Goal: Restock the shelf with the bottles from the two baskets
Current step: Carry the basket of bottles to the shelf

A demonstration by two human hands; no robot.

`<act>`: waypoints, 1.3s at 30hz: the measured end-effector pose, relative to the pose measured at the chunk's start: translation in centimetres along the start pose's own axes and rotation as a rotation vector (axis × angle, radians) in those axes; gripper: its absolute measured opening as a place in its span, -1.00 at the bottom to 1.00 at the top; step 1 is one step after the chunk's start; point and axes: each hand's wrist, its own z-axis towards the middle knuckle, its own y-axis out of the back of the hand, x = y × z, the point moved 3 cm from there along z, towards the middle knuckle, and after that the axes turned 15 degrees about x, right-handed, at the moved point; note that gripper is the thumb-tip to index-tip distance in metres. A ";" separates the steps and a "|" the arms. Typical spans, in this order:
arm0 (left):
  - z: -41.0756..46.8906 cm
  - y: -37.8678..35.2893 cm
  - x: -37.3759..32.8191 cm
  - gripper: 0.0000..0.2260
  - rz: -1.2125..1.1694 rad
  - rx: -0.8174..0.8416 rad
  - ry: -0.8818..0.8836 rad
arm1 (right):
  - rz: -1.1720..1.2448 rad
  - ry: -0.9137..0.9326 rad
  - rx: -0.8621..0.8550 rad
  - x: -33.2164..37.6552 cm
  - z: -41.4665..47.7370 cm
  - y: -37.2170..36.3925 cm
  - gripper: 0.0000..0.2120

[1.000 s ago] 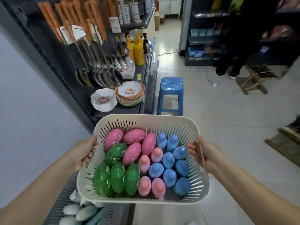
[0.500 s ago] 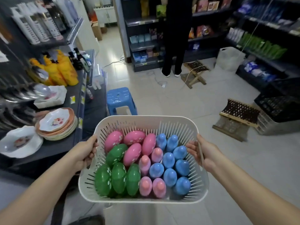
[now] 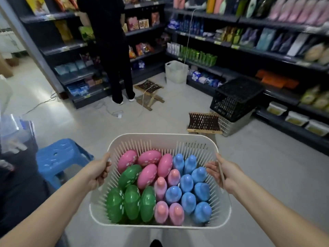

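The person has turned toward the shelves (image 3: 249, 50) at upper right. The left hand (image 3: 98, 172) and right hand (image 3: 226, 173) keep their grip curled round the basket (image 3: 160, 135) rim, with the bottles (image 3: 187, 182) still unstocked.

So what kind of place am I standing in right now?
Most likely a small convenience shop: dark metal shelves lined with packaged goods, a black plastic crate beside them, and a white slotted plastic basket of coloured bottles.

White slotted basket (image 3: 160, 141) packed with pink, green, blue bottles (image 3: 186, 182).
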 end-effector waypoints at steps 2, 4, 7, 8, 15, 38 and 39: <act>3.2 -0.7 -2.8 -0.62 0.015 0.049 -0.005 | 0.041 0.010 -0.044 1.5 1.8 0.1 -0.58; 5.9 -1.6 -5.7 -0.62 0.025 0.096 -0.016 | 0.075 0.025 -0.091 3.1 3.4 0.1 -0.57; 9.7 -2.7 -10.3 -0.62 0.077 0.151 -0.049 | 0.123 0.055 -0.141 5.3 5.5 0.0 -0.58; 11.0 -3.1 -12.0 -0.61 0.097 0.164 -0.062 | 0.147 0.071 -0.154 6.0 6.3 -0.1 -0.58; 17.8 -7.1 -21.4 -0.60 0.239 0.218 -0.086 | 0.230 0.147 -0.253 10.5 9.7 1.0 -0.58; 29.9 -38.5 -35.6 -0.59 0.270 0.318 0.028 | 0.290 0.132 -0.342 32.2 19.4 23.9 -0.58; 30.3 -39.9 -36.3 -0.60 0.269 0.327 0.029 | 0.284 0.136 -0.346 33.3 19.7 25.0 -0.59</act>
